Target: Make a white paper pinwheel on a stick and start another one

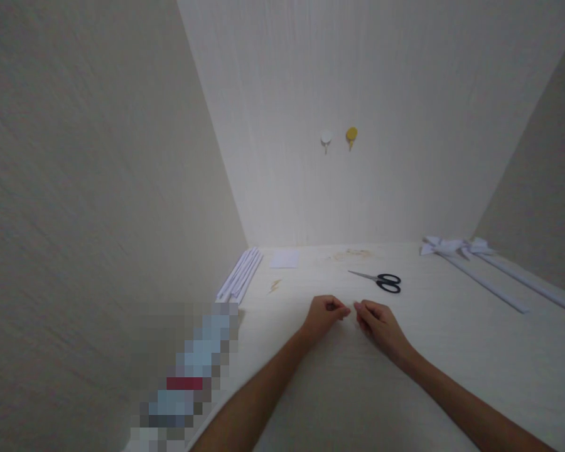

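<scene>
My left hand (326,315) is in a pinch just above the white tabletop (320,389), thumb against the fingers. Facing it across a narrow gap, my right hand (379,321) is pinched in the same way. Whatever lies between the fingertips, if anything, is too small to make out. Just beyond my right hand lies a pair of scissors (388,283) with black handles, its blades pointing left. Thin tan strips (275,286) lie on the table beyond my left hand, and more pale tan bits (355,253) are near the back.
Rolled white paper sticks (240,273) are bunched at the back left, beside a square white sheet (285,258). Two paper pinwheel-like shapes on sticks (484,282) lie at right. A white hook (326,138) and a yellow hook (351,134) are on the back wall.
</scene>
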Tool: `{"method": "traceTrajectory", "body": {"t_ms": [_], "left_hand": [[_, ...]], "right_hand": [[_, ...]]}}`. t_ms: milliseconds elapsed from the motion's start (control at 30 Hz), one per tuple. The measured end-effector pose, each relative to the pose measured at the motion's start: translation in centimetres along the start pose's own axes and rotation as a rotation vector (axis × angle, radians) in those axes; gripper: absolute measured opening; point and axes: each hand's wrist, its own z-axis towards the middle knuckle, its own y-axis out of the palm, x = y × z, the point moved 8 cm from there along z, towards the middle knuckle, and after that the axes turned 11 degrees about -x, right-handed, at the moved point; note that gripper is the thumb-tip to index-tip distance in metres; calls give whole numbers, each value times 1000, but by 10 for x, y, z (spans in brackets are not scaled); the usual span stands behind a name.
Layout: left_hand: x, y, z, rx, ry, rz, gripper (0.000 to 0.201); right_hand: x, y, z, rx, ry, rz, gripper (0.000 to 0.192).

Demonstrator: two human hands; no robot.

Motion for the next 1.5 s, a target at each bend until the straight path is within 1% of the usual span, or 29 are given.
{"method": "traceTrajectory", "body": {"t_ms": [67, 100, 133, 200, 267, 333, 367, 433, 533, 667, 767, 833, 900, 1167, 1333, 1500], "left_hand": [[8, -12, 11, -89, -14, 180, 13], [13, -24, 18, -94, -33, 296, 13], [18, -38, 26, -89, -58, 446, 13], [32, -73, 43, -8, -115, 849, 16], [43, -104, 59, 60, -150, 967, 16], [46, -127, 73, 104, -190, 1059, 18], [45, -135, 78, 119, -211, 1100, 19], [38, -144, 86, 123, -251, 1168, 21], [21, -151, 95, 92, -314, 1241, 21], [3, -153, 98, 7, -378, 1310, 21], [-4, -152, 97, -50, -385, 1352, 24], [-5, -150, 96, -65, -380, 1376, 26], [-5, -149, 95, -55, -376, 1393, 28], [1, -149, 90, 64, -387, 1400, 34], [1, -149, 89, 79, -374, 1387, 36], [1, -150, 88, 93, -360, 1375, 33]], "right_hand": [[-3, -2, 1, 15, -17, -28, 41], [-4, -2, 2, 11, -22, -31, 40], [-4, -2, 2, 12, -21, -31, 39], [-3, 0, 3, -3, -16, -19, 38], [-4, 1, 4, -13, -16, -16, 38], [-4, 1, 4, -13, -22, -22, 37], [-5, 1, 4, -13, -26, -26, 37], [-5, 1, 5, -14, -31, -35, 37], [-5, 1, 5, -16, -29, -47, 37], [-4, 3, 6, -26, -15, -34, 37], [-4, 3, 6, -33, -4, -32, 37], [-3, 3, 6, -36, 1, -45, 36], [-2, 3, 6, -42, 3, -49, 35], [-1, 5, 6, -42, 9, -43, 36], [-1, 4, 6, -40, 0, -59, 37], [2, 6, 6, -51, 17, -67, 36]]}}
